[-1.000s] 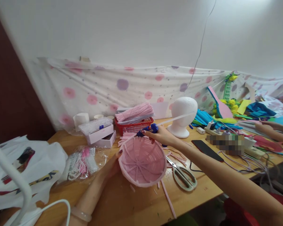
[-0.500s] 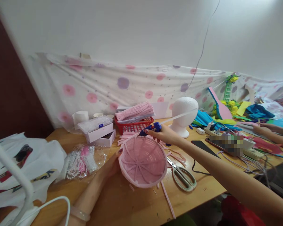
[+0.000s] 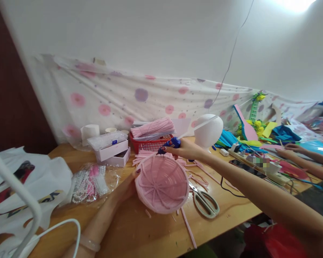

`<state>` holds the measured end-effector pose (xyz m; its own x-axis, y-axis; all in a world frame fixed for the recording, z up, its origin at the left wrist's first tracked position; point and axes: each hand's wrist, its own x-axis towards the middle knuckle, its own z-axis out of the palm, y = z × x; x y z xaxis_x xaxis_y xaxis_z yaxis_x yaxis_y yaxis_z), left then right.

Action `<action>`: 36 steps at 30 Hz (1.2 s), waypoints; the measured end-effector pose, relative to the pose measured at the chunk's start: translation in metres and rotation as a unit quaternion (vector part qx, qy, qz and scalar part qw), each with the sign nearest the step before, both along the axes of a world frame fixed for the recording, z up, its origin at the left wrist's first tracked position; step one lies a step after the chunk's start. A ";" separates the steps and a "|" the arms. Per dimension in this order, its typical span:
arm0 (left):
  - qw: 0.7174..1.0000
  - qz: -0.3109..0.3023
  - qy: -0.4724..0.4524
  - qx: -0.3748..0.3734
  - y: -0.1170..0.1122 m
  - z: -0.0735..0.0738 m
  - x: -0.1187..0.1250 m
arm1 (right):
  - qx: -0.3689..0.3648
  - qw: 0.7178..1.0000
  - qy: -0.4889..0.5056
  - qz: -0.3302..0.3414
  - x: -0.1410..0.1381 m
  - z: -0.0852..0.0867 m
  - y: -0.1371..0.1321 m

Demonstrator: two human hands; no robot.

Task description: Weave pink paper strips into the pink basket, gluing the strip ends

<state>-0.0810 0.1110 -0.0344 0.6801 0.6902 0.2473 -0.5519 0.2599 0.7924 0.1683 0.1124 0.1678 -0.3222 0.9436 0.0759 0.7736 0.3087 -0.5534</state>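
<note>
A round pink basket (image 3: pixel 158 188), built from fuzzy pipe-cleaner strips with ribs meeting at its centre, is tilted so its hollow inside faces me. My left hand (image 3: pixel 131 182) grips its left rim, with the fingers partly hidden behind the wall. In my right hand (image 3: pixel 184 148) is a blue hot glue gun (image 3: pixel 171 144), its nozzle pointing left at the basket's upper rim. A pale glue stick (image 3: pixel 197 128) juts from the gun's back end. Whether the nozzle touches the rim I cannot tell. Scissors (image 3: pixel 206 204) lie just right of the basket.
Behind the basket, a red tray (image 3: pixel 142 146) holds bundled pink pipe cleaners (image 3: pixel 156 128). A white foam head (image 3: pixel 208 130) stands to its right. Bagged beads (image 3: pixel 90 184) and a white lamp arm (image 3: pixel 29 200) are on the left. Another person's hands (image 3: pixel 288 150) work at far right, past power strips and cords.
The view has shifted slightly, moving the right-hand items leftward. Both hands keep their holds, and the glue gun stays at the basket's upper rim.
</note>
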 end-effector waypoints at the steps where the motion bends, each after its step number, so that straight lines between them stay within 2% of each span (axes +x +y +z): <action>1: 1.000 0.000 0.000 0.001 0.000 0.000 0.000 | -0.001 1.000 -0.005 0.001 -0.001 0.001 0.000; 24: 1.000 0.010 0.004 0.010 0.003 0.001 0.000 | 0.021 0.999 -0.032 -0.005 -0.001 0.003 0.006; 31: 1.000 0.018 -0.011 0.009 0.005 -0.004 0.001 | 0.028 0.998 -0.047 -0.014 0.008 0.008 0.005; 36: 1.000 0.012 -0.003 0.008 0.007 -0.005 -0.001 | 0.018 0.999 -0.041 0.000 0.004 0.008 0.002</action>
<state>-0.0819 0.1175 -0.0399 0.6618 0.7021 0.2628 -0.5632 0.2343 0.7924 0.1725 0.1144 0.1756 -0.3278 0.9411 0.0828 0.8161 0.3262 -0.4771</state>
